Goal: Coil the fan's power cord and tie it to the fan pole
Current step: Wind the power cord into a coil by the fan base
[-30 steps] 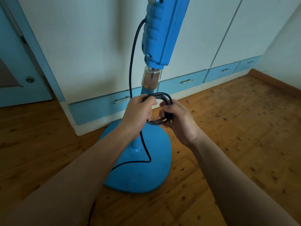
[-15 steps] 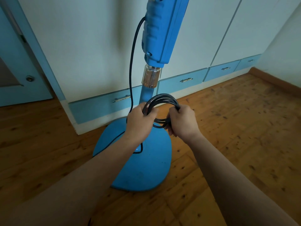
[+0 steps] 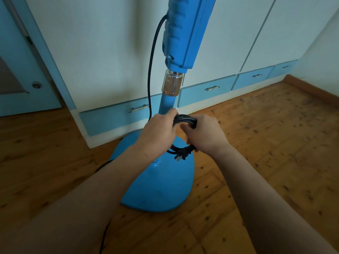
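A blue stand fan rises in the middle of the head view, with a blue pole [image 3: 166, 104], a chrome collar [image 3: 172, 84] and a round blue base [image 3: 161, 191] on the floor. Its black power cord [image 3: 152, 57] drops from the control housing down to my hands. The cord is gathered into a coil [image 3: 185, 119] right in front of the pole. My left hand [image 3: 158, 133] grips the coil's left side. My right hand [image 3: 205, 133] grips the right side. The plug [image 3: 181, 155] hangs below, between both hands.
White cupboard doors with blue drawers [image 3: 207, 89] stand close behind the fan. A blue door [image 3: 22, 76] is at the left. A wooden floor [image 3: 275, 143] spreads to the right. A loose stretch of cord [image 3: 103, 239] trails on the floor under my left forearm.
The coil has been squeezed from a round loop into a flatter bundle, my hands have closed in on it, and the plug now hangs out below.
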### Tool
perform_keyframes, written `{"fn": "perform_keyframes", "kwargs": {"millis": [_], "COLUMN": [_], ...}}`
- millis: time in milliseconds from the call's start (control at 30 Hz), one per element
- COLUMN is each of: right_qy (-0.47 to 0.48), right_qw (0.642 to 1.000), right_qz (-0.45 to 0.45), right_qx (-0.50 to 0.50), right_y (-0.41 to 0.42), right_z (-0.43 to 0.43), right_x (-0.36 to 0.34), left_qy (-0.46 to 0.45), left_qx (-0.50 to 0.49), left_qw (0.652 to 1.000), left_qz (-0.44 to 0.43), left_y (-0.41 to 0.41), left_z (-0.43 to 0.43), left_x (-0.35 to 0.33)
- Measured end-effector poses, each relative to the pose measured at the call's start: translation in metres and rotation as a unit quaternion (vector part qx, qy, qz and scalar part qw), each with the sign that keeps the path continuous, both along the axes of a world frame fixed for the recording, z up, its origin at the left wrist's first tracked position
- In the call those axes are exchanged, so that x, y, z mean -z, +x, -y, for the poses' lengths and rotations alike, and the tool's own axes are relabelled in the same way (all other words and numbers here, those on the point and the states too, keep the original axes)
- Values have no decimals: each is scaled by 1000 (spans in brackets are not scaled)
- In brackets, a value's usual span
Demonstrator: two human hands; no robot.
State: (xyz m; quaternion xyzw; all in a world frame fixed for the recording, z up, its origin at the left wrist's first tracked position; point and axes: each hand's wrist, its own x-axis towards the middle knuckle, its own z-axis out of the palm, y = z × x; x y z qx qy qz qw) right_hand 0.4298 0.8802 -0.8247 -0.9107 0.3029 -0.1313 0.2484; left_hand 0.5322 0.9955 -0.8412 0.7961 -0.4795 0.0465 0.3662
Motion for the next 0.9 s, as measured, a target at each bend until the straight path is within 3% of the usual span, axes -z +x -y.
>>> {"fn": "perform_keyframes", "kwargs": {"millis": [100, 200, 300, 500, 700, 900], "right_qy": [44, 96, 174, 411, 472, 473], "right_qw": [998, 990, 968, 879, 836, 848], "right_qz": [34, 97, 169, 195, 200, 201], "right_qx": [4, 24, 58, 143, 198, 130], "right_y": [-3, -8, -9, -1, 5, 11], "right_z": [1, 5, 12, 6, -3, -16], "right_x": [6, 5, 2, 1, 0, 2], "left_qy": [-31, -67, -77, -130, -145, -202], "left_qx": [39, 45, 114, 215, 207, 8], "left_qw": [998, 980, 904, 794, 843, 892], "left_qz": [-35, -181, -404, -553, -474, -404], "left_y": [4, 10, 10, 14, -4, -16], "left_z": [2, -1, -10, -10, 0, 11], "left_x": [-7, -5, 1, 5, 0, -1]}}
